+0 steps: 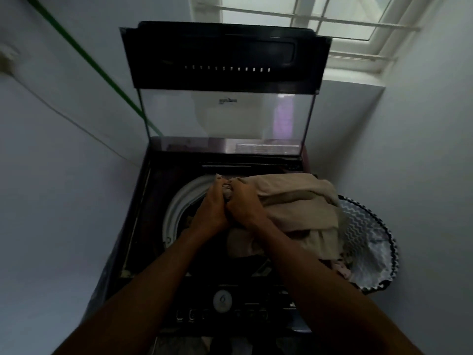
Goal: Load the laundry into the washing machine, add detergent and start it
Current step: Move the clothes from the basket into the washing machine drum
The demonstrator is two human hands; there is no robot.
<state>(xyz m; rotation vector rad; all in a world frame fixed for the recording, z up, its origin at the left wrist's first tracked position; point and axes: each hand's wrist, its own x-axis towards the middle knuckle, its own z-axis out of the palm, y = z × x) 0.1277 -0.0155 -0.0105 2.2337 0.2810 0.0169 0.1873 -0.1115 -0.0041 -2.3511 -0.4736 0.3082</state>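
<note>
Top-loader washing machine point(143, 216) tucked into a corner, lid point(225, 80) flipped all the way up so you can see right through its clear panel; both arms reach in over the opening. The left hand point(211, 210) and right hand point(243, 203) are pressed together side by side, and the fingers of both are curled tight around a bunched-up bit of the beige cloth point(294, 201); so both are holding the same garment, knuckles up. The rest of that cloth spreads off to the right, draped over the right edge of the machine and hanging toward the laundry basket point(371, 234); it sits over the drum opening, and I can't tell how far down it goes. The pale drum rim point(176, 203) shows on the left side, with dark space inside it. The basket stands just beside the machine on the right, zigzag lining, something pinkish inside near its near edge. The control panel point(222, 301) is at the front, round dial and a row of buttons, partly under the forearms; window point(332, 19) up top right, green line point(97, 65) running diagonally across the left wall.
</note>
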